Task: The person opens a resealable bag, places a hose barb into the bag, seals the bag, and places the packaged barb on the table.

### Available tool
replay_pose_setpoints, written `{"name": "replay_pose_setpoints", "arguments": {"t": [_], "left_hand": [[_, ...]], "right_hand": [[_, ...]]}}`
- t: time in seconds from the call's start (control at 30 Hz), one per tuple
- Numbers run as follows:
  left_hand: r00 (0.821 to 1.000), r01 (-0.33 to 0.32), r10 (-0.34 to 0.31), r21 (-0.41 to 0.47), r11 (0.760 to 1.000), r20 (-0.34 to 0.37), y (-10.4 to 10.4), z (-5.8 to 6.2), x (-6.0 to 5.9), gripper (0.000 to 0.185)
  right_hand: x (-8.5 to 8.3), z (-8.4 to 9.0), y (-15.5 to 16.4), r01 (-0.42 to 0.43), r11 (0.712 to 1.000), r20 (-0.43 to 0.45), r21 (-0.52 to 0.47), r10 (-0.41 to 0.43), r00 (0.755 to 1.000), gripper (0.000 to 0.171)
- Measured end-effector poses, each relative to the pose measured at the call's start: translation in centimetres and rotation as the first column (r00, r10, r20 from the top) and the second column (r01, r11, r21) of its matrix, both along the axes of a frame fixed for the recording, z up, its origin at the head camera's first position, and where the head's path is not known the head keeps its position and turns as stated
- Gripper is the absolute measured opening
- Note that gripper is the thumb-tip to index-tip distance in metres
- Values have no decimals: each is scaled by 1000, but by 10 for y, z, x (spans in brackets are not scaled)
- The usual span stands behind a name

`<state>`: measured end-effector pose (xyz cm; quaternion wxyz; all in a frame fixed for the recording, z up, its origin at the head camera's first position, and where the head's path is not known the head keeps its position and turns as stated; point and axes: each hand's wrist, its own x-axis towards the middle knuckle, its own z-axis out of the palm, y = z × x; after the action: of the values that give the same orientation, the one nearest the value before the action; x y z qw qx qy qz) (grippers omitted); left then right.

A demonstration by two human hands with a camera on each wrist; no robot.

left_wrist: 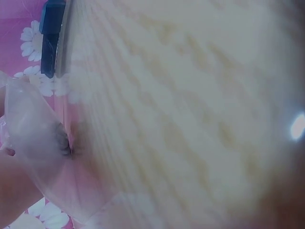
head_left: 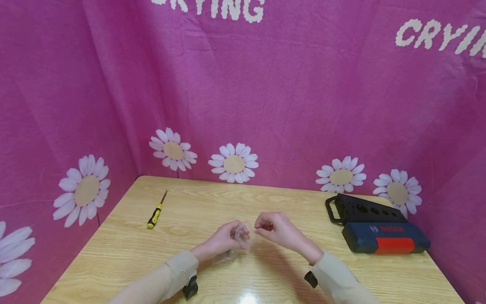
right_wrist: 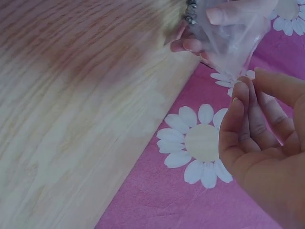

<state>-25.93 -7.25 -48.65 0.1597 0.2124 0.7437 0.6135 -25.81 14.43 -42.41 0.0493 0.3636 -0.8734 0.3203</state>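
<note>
Our left hand pinches a clear plastic bag at its upper edge, fingers curled on the film. Our right hand meets that same edge from the other side, fingertips together on it. The bag hangs between both hands, its long axis running down toward the table, well right of the screwdriver.
</note>
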Motion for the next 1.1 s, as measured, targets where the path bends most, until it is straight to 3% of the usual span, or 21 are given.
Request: {"name": "replay_pose_setpoints", "arguments": {"t": [0.2, 0.43, 0.7, 0.87, 1.1], "left_hand": [[999, -31, 31, -20, 999, -20, 0, 1, -1, 31], [998, -50, 49, -32, 998, -39, 1, 0, -2, 30], [997, -67, 64, -49, 997, -51, 1, 4, 1, 33], [999, -26, 23, -80, 996, -46, -2, 9, 0, 39], [993, 104, -106, -42, 994, -53, -12, 13, -4, 62]], "right_hand": [[3, -6, 3, 49, 999, 31, -14, -48, 998, 9], [7, -9, 0, 60, 997, 105, 41, -64, 992, 19], [8, -8, -1, 59, 997, 134, 54, -66, 989, 13], [6, -3, 2, 79, 995, 167, 63, -88, 982, 13], [1, -1, 8, 121, 990, 191, 75, -134, 972, 12]]}}
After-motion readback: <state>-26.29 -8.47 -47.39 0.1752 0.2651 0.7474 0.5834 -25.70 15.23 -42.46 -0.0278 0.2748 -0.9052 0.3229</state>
